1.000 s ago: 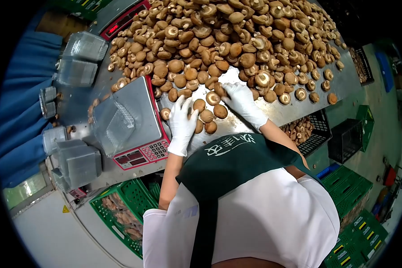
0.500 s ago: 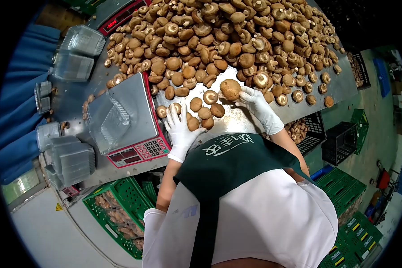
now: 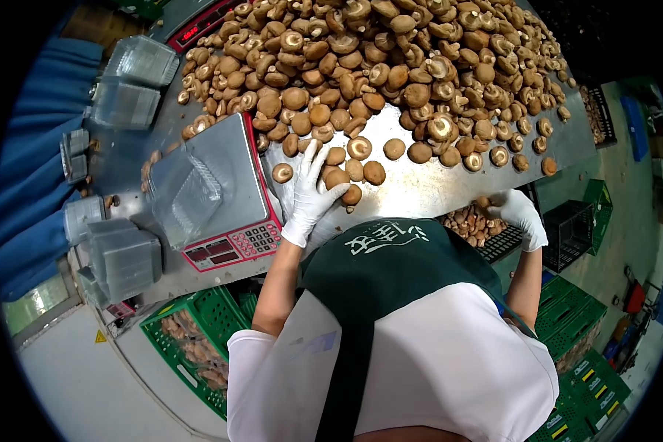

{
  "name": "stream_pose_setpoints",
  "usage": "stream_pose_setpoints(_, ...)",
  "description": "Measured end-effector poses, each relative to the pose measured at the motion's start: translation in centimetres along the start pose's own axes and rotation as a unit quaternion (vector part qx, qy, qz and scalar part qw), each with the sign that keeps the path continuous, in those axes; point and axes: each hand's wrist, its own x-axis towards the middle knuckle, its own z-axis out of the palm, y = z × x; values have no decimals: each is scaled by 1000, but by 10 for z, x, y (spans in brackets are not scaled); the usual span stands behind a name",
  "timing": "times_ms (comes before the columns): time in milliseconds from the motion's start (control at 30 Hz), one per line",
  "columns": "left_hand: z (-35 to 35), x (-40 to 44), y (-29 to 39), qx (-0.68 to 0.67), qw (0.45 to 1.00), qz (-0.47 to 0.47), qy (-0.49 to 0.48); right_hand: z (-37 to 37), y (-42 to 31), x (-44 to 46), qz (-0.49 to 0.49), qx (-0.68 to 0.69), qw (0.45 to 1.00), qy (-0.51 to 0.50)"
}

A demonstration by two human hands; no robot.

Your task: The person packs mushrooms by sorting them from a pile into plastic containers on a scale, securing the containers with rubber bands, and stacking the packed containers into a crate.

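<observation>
My left hand, in a white glove, lies on the metal table with its fingers spread. Its thumb and fingers rest against a small group of loose brown mushrooms. A lone mushroom sits just left of the fingers. Down at the right, beyond the table's front edge, my gloved right hand is over a black crate of mushrooms. One mushroom is at its fingertips; whether the fingers grip it is unclear. The large mushroom pile covers the back of the table.
A red-framed scale with a clear plastic box on it stands left of my left hand. Stacked clear boxes line the table's left side. Green crates are below the table, and an empty-looking black crate is at the right.
My right hand has moved right and down from the table to the black crate, carrying off a large mushroom. My left hand has shifted slightly right and up among the loose mushrooms.
</observation>
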Motion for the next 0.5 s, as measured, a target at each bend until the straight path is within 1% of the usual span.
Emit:
stream_pose_setpoints(33,-5,0,4,-49,999,-2,-13,3,-1,-1,-1,0,1000,-3)
stream_pose_setpoints(67,-8,-1,6,-98,995,-3,-25,8,-2,-3,0,-19,999,48)
stream_pose_setpoints(100,-8,-2,6,-122,992,-15,-9,12,-5,-2,0,-38,994,100)
stream_pose_setpoints(133,-8,-5,5,-122,992,-16,-9,16,-22,0,-11,-8,991,133)
stream_pose_setpoints(167,-8,-9,4,-54,998,-29,19,18,-46,-1,-15,50,987,149)
stream_pose_setpoints(200,-9,-12,3,15,998,-41,47,23,-64,3,-55,76,982,166)
stream_pose_setpoints(233,-11,-15,5,80,994,-65,41,30,-85,10,-86,69,979,174)
stream_pose_setpoints(267,-12,-19,8,83,994,-65,42,40,-102,18,-140,59,965,215)
stream_pose_setpoints(300,-14,-23,11,99,989,-111,14,43,-121,23,-180,85,959,202)
stream_pose_setpoints(333,-15,-26,14,114,981,-157,-13,63,-127,45,-257,45,929,263)
stream_pose_setpoints(367,-12,-30,10,128,977,-163,-44,66,-143,51,-263,44,931,250)
stream_pose_setpoints(400,-12,-29,18,175,971,-149,-63,69,-160,56,-270,41,932,239)
stream_pose_setpoints(467,-7,-27,20,226,958,-159,-83,78,-179,77,-284,3,931,229)
stream_pose_setpoints(500,-5,-24,18,229,958,-153,-78,81,-185,84,-300,10,919,254)
